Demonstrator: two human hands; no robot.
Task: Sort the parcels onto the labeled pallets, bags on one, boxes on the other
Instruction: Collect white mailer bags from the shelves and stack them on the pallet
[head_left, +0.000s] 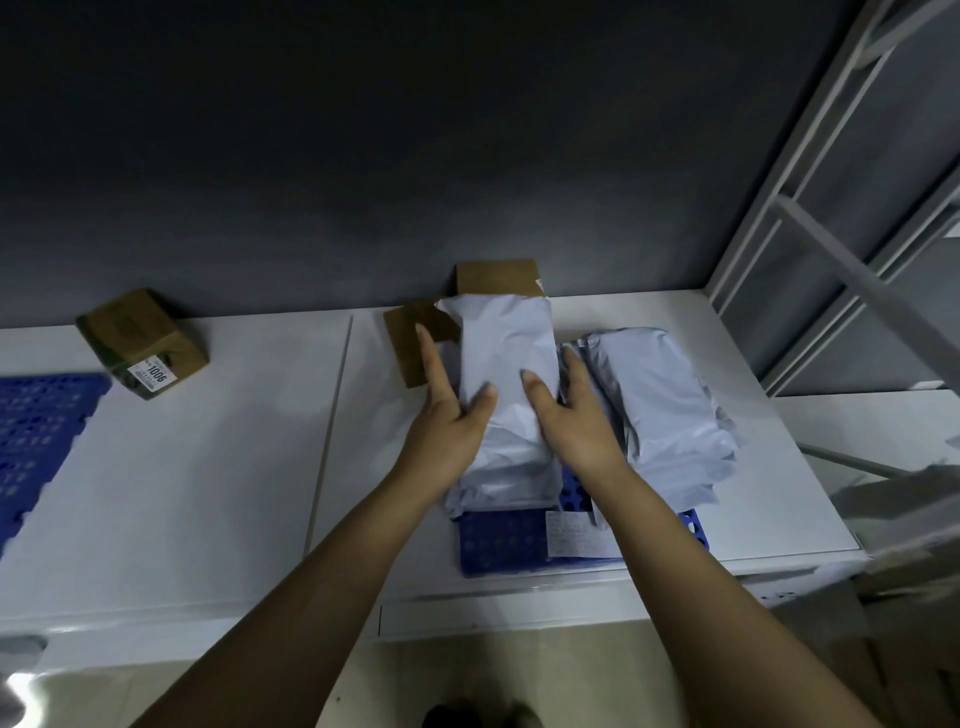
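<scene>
A pale grey mailer bag (506, 358) lies on top of a stack of bags on a blue pallet (501, 540). My left hand (449, 410) holds its left side and my right hand (574, 415) its right side, thumbs on top, fingers along the edges. A second pile of grey bags (660, 415) sits just to the right on the same pallet. A paper label (576, 535) lies on the pallet's front. Behind the bags stand two brown cardboard boxes (496, 278), partly hidden. Another brown box (143, 343) with a "1006" sticker sits at the far left near a second blue pallet (36, 436).
Both pallets rest on a white table (218, 467) against a dark wall. Grey metal shelving (841, 234) rises at the right. The table's front edge runs across the lower frame, with pale floor below.
</scene>
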